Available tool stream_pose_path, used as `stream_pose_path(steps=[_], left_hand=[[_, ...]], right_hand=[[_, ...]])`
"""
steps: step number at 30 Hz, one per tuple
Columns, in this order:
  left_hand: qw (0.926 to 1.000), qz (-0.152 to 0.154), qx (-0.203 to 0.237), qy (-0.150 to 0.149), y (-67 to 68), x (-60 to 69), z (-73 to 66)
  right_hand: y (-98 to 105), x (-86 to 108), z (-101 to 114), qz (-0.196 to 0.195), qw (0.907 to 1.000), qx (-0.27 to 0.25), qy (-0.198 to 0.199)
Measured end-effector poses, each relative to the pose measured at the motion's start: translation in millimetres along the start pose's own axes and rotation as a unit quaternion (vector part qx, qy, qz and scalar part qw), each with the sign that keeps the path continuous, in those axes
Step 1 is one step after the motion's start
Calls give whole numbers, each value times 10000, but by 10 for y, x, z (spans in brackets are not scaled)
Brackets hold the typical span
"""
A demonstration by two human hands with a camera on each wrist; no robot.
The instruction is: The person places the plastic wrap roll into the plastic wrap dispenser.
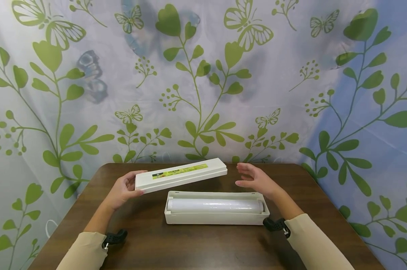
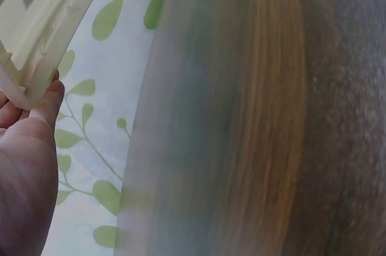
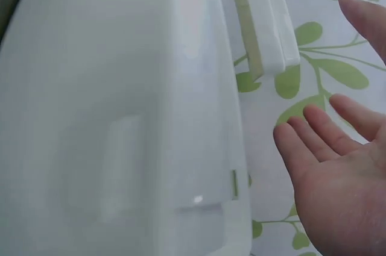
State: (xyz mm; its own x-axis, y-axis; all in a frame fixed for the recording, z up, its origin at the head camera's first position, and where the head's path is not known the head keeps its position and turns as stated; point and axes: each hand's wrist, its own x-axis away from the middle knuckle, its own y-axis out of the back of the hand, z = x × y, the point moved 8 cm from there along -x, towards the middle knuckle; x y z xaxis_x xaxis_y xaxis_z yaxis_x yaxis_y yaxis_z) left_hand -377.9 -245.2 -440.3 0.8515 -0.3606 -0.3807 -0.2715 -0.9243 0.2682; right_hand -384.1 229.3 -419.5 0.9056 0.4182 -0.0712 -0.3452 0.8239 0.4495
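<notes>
A long white lid (image 1: pixel 181 174) with a yellow-green label is held up at its left end by the left hand (image 1: pixel 122 189), its right end raised higher. In the left wrist view, the left hand (image 2: pixel 27 165) pinches the end of the lid (image 2: pixel 45 45), whose ribbed inner side shows. Below the lid on the table sits an open white box (image 1: pixel 217 219) with a roll of clear film (image 1: pixel 215 206) inside. The right hand (image 1: pixel 257 180), fingers spread and touching nothing, hovers above the box's right end. The right wrist view shows that hand (image 3: pixel 344 177) beside the box (image 3: pixel 205 117).
The brown wooden table (image 1: pixel 139 240) runs back to a hanging cloth (image 1: pixel 203 93) printed with green leaves and butterflies. Black straps with mounts sit on both wrists, close to the table.
</notes>
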Motion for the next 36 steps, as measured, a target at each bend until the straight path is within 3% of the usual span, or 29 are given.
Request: stream_pose_path(steps=[6,13,22,31,36], left_hand=[[9999,6,118,1,-24,4,23],[9999,17,153,-48,-52,-17,-12],[9988,218,316,-314,-135,-45,-45],[9980,249,471,-328,-166,-81,-104],[9974,273,548,-391,-175,-106,-153]], right_hand=[[-12,-146,-19,248,9985,37,-478],[-120,-338,-68,625,9951,-119,-754],[-180,-496,-95,726,9908,-839,-770],[-109,-459,-92,758,9882,-1091,-763],[-117,-465,-15,851,9889,-1100,-524]])
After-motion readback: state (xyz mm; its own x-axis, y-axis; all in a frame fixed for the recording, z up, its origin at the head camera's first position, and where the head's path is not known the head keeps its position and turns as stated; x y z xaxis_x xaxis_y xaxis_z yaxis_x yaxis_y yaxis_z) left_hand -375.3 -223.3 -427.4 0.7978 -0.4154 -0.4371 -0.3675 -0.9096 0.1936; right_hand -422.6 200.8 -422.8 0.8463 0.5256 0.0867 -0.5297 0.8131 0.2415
